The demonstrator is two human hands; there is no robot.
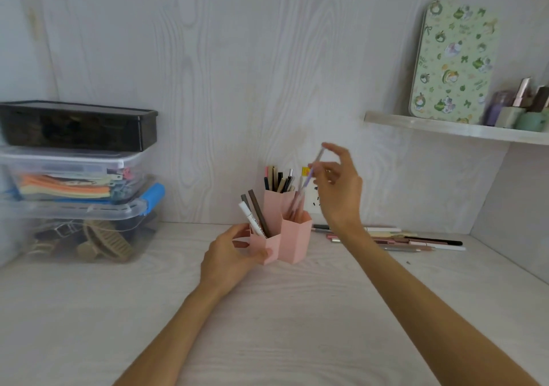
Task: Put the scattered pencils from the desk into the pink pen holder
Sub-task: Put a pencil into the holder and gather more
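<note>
Lilac pencil (312,174), light & stiff, pinched near top by right hand (338,183) over pink pen holder (294,237), which left hand (228,255) steadies w/ curled grip.

Print on the white pen (251,218) and green tin (451,61) is illegible.

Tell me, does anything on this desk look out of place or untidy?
Yes. A bunch of pencils lies loose on the desk by the back wall, to the right of the pink pen holder, not standing in it. Nothing looks spilled or broken.
</note>
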